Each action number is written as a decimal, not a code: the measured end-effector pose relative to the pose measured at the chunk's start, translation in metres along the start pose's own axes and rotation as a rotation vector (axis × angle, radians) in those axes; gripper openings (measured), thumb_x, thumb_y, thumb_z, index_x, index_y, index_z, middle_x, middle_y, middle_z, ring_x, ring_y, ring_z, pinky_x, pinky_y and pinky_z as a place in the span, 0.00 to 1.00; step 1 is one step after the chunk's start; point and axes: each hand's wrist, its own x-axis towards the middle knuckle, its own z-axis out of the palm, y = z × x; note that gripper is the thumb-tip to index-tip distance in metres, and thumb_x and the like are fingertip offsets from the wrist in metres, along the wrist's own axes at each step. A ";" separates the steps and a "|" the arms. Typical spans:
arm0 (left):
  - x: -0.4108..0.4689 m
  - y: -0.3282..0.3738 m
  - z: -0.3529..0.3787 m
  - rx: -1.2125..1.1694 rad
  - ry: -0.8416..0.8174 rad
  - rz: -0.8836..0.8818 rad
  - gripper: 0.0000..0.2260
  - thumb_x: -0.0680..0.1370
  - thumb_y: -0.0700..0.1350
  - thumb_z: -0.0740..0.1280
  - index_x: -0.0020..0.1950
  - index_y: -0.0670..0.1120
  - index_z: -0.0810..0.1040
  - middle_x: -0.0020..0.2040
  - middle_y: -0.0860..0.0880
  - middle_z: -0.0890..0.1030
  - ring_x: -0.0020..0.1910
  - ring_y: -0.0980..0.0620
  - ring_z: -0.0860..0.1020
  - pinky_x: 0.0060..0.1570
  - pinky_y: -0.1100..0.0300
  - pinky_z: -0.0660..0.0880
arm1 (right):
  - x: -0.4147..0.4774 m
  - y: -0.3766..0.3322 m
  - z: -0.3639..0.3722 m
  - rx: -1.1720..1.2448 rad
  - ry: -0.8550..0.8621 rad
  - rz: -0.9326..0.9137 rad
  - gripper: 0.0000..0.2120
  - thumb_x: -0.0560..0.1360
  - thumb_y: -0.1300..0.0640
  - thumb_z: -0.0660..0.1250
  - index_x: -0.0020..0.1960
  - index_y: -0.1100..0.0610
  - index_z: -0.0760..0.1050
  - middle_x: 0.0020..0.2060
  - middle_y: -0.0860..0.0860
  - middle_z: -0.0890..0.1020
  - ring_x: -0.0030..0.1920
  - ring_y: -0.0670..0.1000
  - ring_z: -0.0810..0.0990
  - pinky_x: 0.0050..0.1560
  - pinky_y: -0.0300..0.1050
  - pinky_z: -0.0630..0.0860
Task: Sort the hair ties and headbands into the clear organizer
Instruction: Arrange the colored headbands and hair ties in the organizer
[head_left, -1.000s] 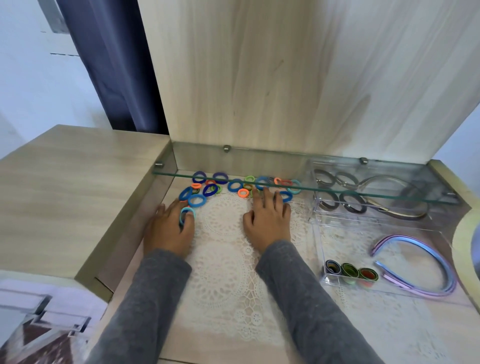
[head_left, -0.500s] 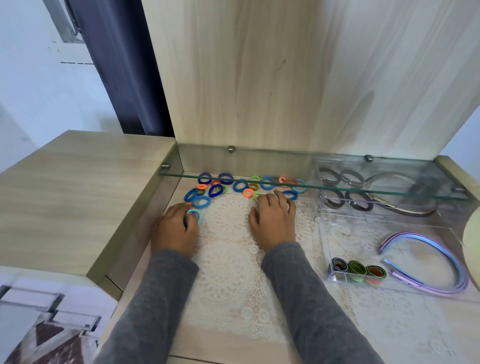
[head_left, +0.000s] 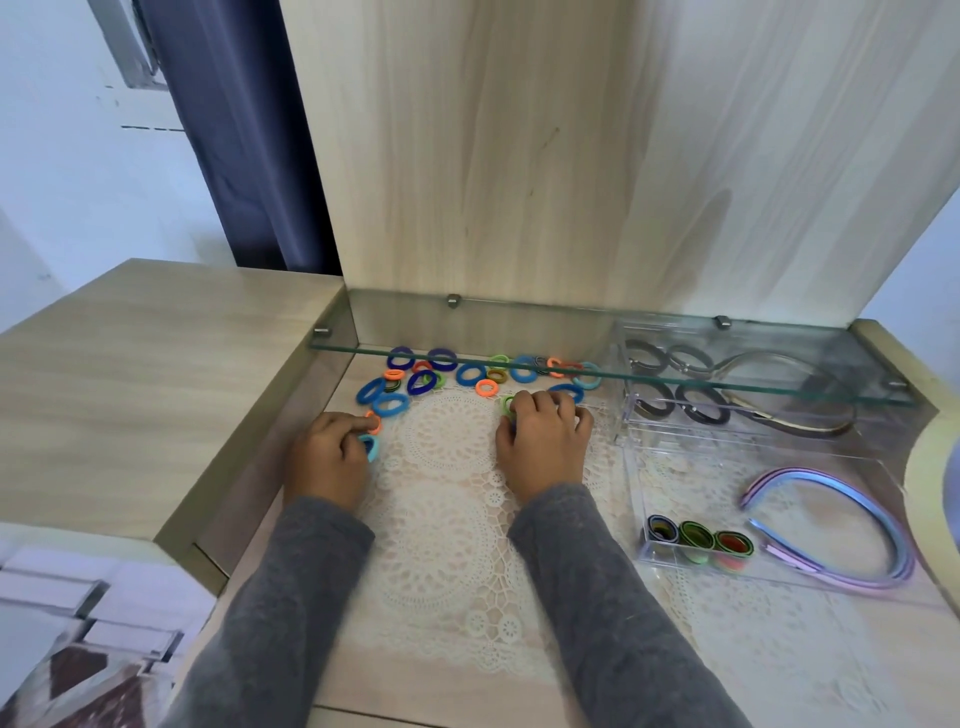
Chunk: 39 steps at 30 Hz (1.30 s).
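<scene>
- Evidently the gathering step is in hand: two grey-sleeved arms are reaching over the white lace doily toward the loose ties, and nothing is being carried to the box yet.
- Off to the right, the clear plastic organizer is sitting well apart from both hands. Its near compartment is holding three nested sets of ties and a stack of pastel blue-and-pink headbands.
- The left hand is curling its fingers and pinching a light-blue elastic hair tie, while one fingertip is touching a small orange hair tie just beyond it.
- The right hand is lying knuckles-up with its fingers bent down onto the doily. A small green hair tie is peeking out against the index finger, but I cannot tell whether it is being pinched.
- Just past the fingertips, the scatter of blue, orange and green hair ties is lying partly under the glass shelf.
- Farther right, beneath that shelf, the organizer's far compartments are holding dark ties and a metallic headband.
- The next move, as I judge it, is calling for collecting a handful by colour, then carrying it right to the tie compartment while staying clear of the shelf edge.
</scene>
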 end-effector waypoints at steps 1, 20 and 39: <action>0.001 -0.001 0.000 -0.023 -0.013 0.013 0.16 0.75 0.31 0.59 0.46 0.45 0.84 0.49 0.53 0.80 0.50 0.52 0.78 0.55 0.57 0.75 | 0.000 0.001 0.000 0.008 -0.014 0.007 0.09 0.73 0.52 0.65 0.50 0.56 0.77 0.48 0.52 0.81 0.57 0.57 0.73 0.57 0.58 0.65; -0.021 0.033 0.024 0.549 -0.071 0.469 0.10 0.71 0.56 0.62 0.42 0.56 0.82 0.44 0.60 0.82 0.45 0.54 0.79 0.52 0.54 0.62 | 0.000 0.005 0.000 0.090 -0.028 -0.004 0.10 0.76 0.52 0.62 0.53 0.55 0.78 0.54 0.51 0.77 0.61 0.56 0.69 0.60 0.56 0.61; 0.011 0.017 0.029 0.536 0.006 0.215 0.10 0.75 0.46 0.66 0.55 0.54 0.78 0.59 0.51 0.78 0.60 0.48 0.74 0.59 0.49 0.66 | -0.005 0.007 -0.006 0.390 -0.112 -0.327 0.03 0.75 0.52 0.66 0.47 0.46 0.78 0.49 0.39 0.78 0.59 0.47 0.67 0.61 0.48 0.54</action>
